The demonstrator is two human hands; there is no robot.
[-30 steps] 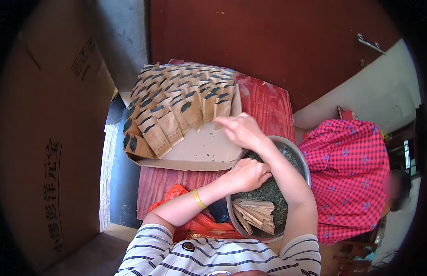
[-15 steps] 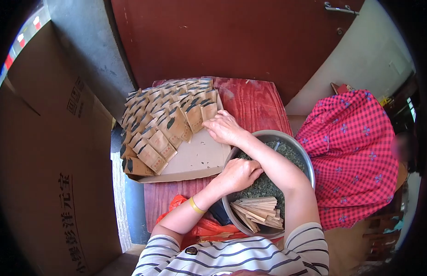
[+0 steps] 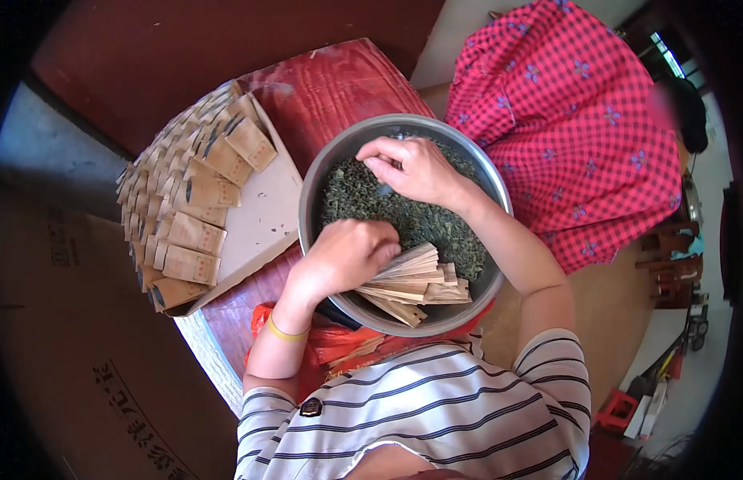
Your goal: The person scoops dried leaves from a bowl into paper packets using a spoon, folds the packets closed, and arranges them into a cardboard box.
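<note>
A large metal basin (image 3: 309, 216) holds dark green dried leaves (image 3: 423, 216), which look like loose tea. Over the leaves is my right hand (image 3: 415, 170), its fingers loosely bent and the thumb apart, with nothing visible in it. Under that hand part of a shiny utensil, perhaps a spoon, shows among the leaves. My left hand (image 3: 351, 252) is curled closed at the basin's left side, close against a fanned stack of flat brown paper bags (image 3: 419, 280). Its fingertips are turned away, so what they hold is hidden.
Filled paper packets (image 3: 194, 232) stand in rows in a shallow cardboard tray (image 3: 267, 200) at the left. Tray and basin are on a red wooden table (image 3: 331, 88). Beside it are a red bag (image 3: 327, 352), a large carton (image 3: 59, 352) and a person in red checked cloth (image 3: 571, 136).
My right hand has come back from the packets in the tray to above the leaves. My left hand has moved down to the paper bags. The view has turned and shifted right.
</note>
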